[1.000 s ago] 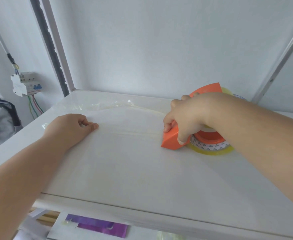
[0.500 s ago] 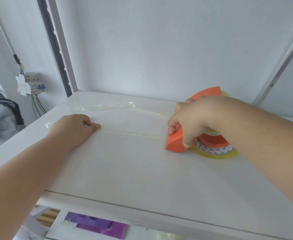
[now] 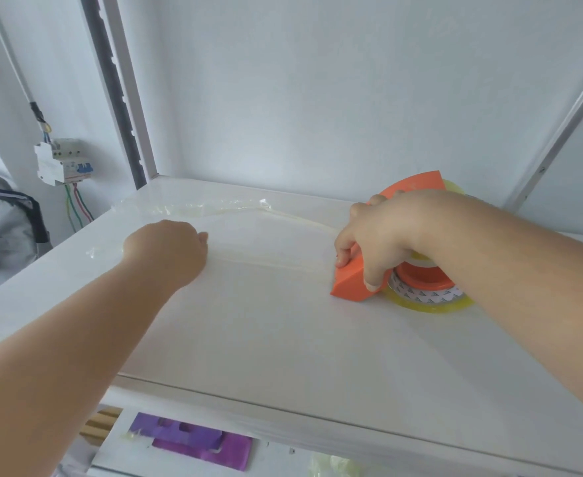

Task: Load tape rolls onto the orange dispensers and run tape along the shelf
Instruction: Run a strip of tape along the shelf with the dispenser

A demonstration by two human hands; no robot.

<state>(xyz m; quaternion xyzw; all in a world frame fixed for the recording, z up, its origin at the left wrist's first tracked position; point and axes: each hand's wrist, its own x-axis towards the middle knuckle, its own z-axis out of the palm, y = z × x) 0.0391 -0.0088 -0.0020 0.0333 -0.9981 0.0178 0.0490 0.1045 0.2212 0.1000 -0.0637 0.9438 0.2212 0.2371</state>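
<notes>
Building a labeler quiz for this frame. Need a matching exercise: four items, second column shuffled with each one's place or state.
Column 1:
1. left hand
2. right hand
3. tape roll
4. purple sheet

Column 2:
A. mounted on the orange dispenser
B. lies on the level below the shelf
C. rests on the tape strip, fingers curled
D. grips the dispenser

Pairs: 1-C, 2-D, 3-A, 4-B
</notes>
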